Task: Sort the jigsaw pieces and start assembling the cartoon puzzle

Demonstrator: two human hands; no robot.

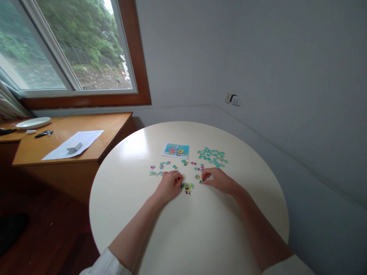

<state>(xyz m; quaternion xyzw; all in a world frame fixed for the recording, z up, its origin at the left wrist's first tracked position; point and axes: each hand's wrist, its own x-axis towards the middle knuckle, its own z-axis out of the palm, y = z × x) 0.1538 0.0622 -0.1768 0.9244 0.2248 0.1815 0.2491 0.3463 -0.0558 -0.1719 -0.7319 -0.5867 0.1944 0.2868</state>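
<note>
On the round white table, a small joined patch of jigsaw puzzle [187,187] shows a yellow cartoon figure. My left hand [169,185] rests at its left edge, fingers curled together; whatever they may hold is hidden. To the right of the patch, my right hand [218,179] pinches a small puzzle piece [201,181] between thumb and fingertips, close to the tabletop. Another loose yellowish piece [197,177] lies just beyond it. Several pink and teal pieces [162,165] are scattered past both hands. Behind them lies a reference picture card [176,150] with pink and yellow cartoon figures.
A spread of teal puzzle pieces [212,156] lies at the back right of the round table [183,236]. At left, a wooden desk [114,130] carries a white sheet [86,139], a small white box [74,147] and a white plate [33,122]. Walls stand behind and right.
</note>
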